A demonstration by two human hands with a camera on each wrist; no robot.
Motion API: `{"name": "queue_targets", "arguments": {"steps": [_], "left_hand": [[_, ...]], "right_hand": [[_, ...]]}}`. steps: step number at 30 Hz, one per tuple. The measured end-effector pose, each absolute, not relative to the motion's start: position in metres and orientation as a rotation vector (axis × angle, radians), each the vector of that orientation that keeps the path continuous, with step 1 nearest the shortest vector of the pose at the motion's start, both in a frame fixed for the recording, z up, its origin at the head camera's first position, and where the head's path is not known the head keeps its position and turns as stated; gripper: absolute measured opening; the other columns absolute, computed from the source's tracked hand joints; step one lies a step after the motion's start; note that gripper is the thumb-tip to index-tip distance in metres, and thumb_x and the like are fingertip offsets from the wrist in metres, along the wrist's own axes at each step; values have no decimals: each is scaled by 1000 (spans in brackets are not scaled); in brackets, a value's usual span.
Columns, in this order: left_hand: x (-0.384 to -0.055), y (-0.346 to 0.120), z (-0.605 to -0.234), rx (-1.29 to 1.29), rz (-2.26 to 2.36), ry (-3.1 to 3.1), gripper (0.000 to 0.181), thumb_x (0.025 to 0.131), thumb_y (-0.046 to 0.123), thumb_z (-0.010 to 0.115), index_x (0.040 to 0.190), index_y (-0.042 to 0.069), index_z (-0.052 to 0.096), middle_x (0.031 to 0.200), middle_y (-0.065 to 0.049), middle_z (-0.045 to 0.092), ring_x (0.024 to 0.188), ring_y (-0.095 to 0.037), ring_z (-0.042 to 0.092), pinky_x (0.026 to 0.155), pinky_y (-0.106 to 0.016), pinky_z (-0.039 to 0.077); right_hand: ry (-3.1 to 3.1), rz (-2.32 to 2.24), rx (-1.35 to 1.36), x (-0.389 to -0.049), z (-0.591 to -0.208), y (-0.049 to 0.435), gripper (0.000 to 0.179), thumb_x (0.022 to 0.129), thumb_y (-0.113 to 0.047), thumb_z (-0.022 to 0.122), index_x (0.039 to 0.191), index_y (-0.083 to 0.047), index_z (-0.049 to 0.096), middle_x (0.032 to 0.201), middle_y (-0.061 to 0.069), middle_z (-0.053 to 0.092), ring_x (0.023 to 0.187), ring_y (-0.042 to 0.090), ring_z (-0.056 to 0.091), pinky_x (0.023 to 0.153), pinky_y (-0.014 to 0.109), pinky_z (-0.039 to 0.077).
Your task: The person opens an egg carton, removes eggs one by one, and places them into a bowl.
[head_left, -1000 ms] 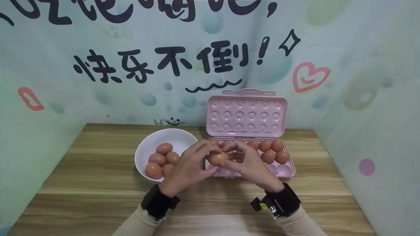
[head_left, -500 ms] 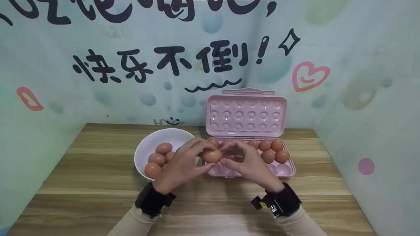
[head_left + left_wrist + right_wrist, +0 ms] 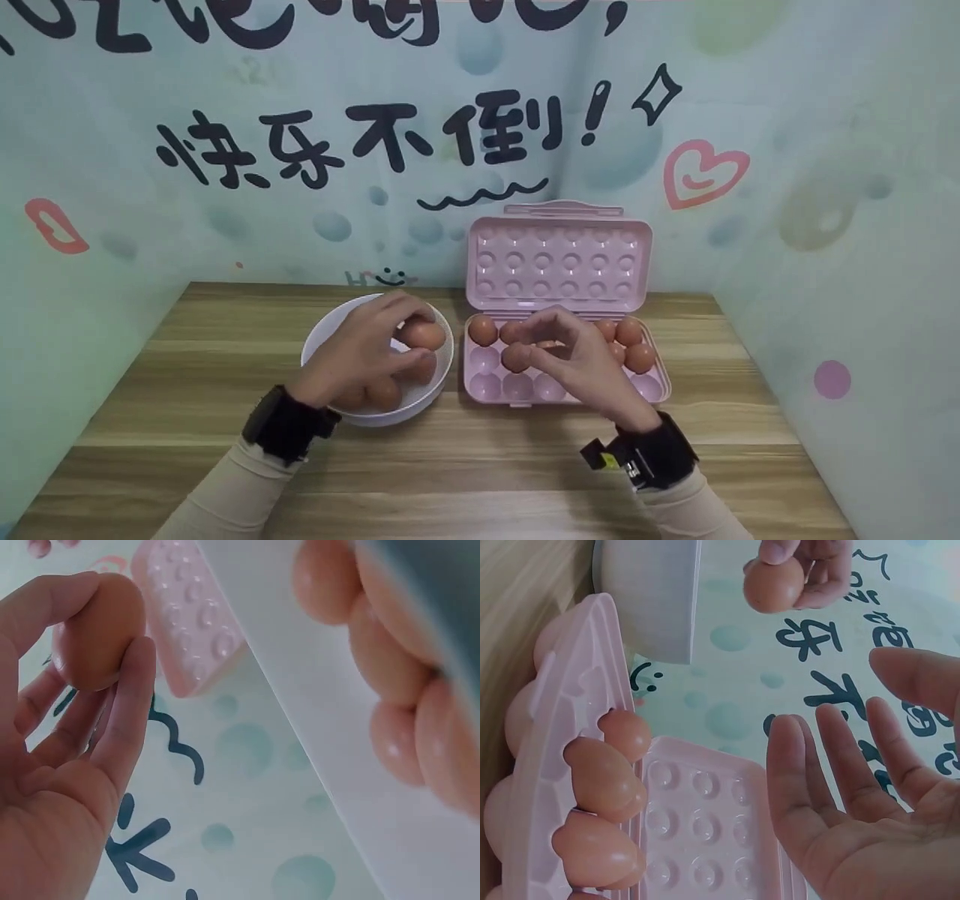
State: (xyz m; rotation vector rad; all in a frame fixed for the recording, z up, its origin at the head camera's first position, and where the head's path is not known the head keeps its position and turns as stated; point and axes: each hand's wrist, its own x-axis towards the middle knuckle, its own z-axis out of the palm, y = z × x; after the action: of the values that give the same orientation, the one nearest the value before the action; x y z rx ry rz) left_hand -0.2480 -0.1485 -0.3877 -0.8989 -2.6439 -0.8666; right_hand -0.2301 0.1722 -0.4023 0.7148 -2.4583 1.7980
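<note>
My left hand (image 3: 356, 349) pinches a brown egg (image 3: 421, 334) between thumb and fingers, above the white bowl (image 3: 442, 394). In the left wrist view the held egg (image 3: 101, 634) is clear of the other eggs in the bowl (image 3: 390, 667). My right hand (image 3: 581, 360) is over the pink egg carton (image 3: 484, 361), fingers bent loosely and apart. Nothing is between its fingers in the right wrist view, where the right hand (image 3: 877, 802) is beside the raised lid. Brown eggs (image 3: 604, 780) sit in carton cups; the right hand hides some of them in the head view.
The carton's lid (image 3: 559, 262) stands upright against the printed backdrop (image 3: 300, 225). Several front cups hold no egg. Bowl and carton stand side by side at the back of the wooden table (image 3: 465, 465).
Both hands were together around an egg at the carton's left side. My left hand has since moved left, over the bowl, with an egg in its fingers. The right hand stays over the carton.
</note>
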Motion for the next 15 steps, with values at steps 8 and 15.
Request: {"name": "queue_targets", "arguments": {"steps": [8, 15], "left_hand": [[-258, -161, -387, -1015, -637, -2832, 32, 85, 14, 86, 112, 15, 69, 110, -2, 66, 102, -23, 60, 93, -42, 52], [-257, -159, -392, -1133, -573, -2928, 24, 85, 13, 84, 102, 13, 68, 98, 1, 62, 91, -20, 56, 83, -35, 49]], "right_hand": [[-2487, 1767, 691, -232, -401, 180, 31, 95, -26, 82, 121, -15, 69, 121, 0, 75, 119, 32, 69, 104, 41, 55], [-2519, 1584, 632, -240, -404, 186, 29, 92, -5, 79, 119, -12, 70, 113, 6, 74, 110, 23, 70, 101, 44, 57]]}}
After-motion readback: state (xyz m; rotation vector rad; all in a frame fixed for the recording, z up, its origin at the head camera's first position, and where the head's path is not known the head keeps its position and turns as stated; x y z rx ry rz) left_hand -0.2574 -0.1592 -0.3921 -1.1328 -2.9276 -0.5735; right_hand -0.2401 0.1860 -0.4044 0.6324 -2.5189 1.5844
